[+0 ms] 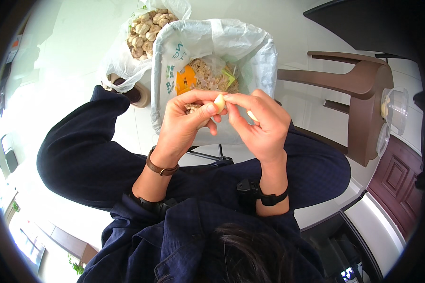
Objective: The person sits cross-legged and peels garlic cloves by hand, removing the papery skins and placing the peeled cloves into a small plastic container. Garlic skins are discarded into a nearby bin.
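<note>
Above a bin lined with a white plastic bag (pixel 230 32), both my hands meet. My left hand (pixel 182 116) pinches a pale peeled garlic clove (pixel 219 103) between thumb and index finger. A partly broken garlic bulb (pixel 192 108) with dry skin rests in the same palm, mostly hidden by the fingers. The fingertips of my right hand (pixel 264 122) touch the clove's right side. Another peeled clove (pixel 252 116) is tucked behind the right hand's fingers. Below the hands, garlic skins (pixel 209 76) and orange peel-like pieces (pixel 185 80) lie inside the bin.
A plastic bag of garlic bulbs (pixel 141 33) stands at the bin's left, near a shoe (pixel 140 95). To the right is a brown plastic stool (pixel 366 106), bearing a clear plastic container (pixel 398 109) with pale pieces inside. A dark wooden door panel (pixel 398 177) shows at lower right.
</note>
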The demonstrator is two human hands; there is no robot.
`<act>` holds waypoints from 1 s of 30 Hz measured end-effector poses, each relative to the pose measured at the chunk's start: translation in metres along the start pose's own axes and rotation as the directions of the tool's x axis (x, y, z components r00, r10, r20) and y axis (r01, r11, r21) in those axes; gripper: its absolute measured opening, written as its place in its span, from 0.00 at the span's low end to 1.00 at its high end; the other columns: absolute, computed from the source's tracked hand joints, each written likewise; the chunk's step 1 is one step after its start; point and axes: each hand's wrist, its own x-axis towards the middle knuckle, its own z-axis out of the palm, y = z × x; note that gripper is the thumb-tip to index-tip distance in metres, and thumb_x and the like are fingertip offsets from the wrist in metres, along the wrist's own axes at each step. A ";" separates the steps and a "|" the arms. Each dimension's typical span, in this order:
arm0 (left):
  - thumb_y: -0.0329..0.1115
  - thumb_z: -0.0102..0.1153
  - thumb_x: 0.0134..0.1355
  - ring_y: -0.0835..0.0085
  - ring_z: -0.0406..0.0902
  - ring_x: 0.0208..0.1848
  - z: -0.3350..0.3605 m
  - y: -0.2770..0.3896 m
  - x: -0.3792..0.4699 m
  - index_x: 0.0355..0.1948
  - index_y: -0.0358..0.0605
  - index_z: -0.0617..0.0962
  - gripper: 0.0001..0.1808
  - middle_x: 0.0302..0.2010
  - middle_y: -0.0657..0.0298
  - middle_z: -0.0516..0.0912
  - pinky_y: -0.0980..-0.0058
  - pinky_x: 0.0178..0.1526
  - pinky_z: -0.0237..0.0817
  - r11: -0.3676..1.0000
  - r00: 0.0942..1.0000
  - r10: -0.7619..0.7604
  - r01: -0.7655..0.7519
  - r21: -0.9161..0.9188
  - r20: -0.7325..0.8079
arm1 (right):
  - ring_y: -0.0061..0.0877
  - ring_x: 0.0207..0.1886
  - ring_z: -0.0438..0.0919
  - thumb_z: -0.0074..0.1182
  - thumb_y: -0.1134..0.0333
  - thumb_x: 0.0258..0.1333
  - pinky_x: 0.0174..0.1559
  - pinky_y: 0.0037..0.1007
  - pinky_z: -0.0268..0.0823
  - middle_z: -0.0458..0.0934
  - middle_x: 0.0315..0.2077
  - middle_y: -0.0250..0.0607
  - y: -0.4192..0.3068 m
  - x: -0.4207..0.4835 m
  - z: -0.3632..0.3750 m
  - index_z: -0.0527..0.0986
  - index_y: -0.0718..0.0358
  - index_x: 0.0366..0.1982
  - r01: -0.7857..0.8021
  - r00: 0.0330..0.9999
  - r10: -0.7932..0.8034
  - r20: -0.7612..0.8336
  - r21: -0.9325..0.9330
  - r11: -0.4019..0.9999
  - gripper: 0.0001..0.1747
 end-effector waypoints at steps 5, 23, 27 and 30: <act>0.32 0.62 0.69 0.76 0.82 0.37 0.000 -0.001 0.001 0.51 0.34 0.83 0.14 0.38 0.58 0.87 0.77 0.33 0.76 1.000 1.000 -0.016 0.016 0.003 0.002 | 0.18 0.19 0.64 0.69 0.83 0.43 0.21 0.23 0.53 0.69 0.18 0.31 0.003 0.000 0.002 0.83 0.61 0.35 0.079 0.996 -0.081 -0.024 -0.070 0.994 0.15; 0.34 0.62 0.70 0.76 0.82 0.38 -0.005 -0.001 0.002 0.53 0.34 0.81 0.15 0.39 0.57 0.87 0.77 0.33 0.77 0.999 0.999 -0.037 0.038 -0.036 0.035 | 0.16 0.19 0.62 0.68 0.84 0.44 0.21 0.23 0.51 0.70 0.19 0.28 0.001 0.000 0.000 0.84 0.61 0.36 0.045 0.999 -0.045 0.025 -0.003 0.999 0.16; 0.34 0.62 0.70 0.76 0.82 0.38 -0.004 -0.002 0.002 0.53 0.33 0.81 0.16 0.39 0.57 0.87 0.77 0.33 0.77 0.999 0.999 -0.030 0.032 -0.037 0.032 | 0.16 0.19 0.62 0.68 0.84 0.43 0.21 0.23 0.51 0.70 0.19 0.28 0.002 0.000 -0.003 0.83 0.61 0.35 0.050 0.998 -0.049 0.046 -0.011 0.999 0.16; 0.33 0.62 0.70 0.76 0.82 0.38 -0.004 -0.002 0.001 0.53 0.34 0.81 0.15 0.39 0.57 0.87 0.77 0.33 0.77 0.999 0.999 -0.030 0.031 -0.040 0.037 | 0.16 0.19 0.61 0.68 0.84 0.43 0.21 0.23 0.51 0.70 0.19 0.29 0.000 0.000 -0.004 0.84 0.61 0.36 0.022 0.999 -0.022 0.042 0.000 1.000 0.16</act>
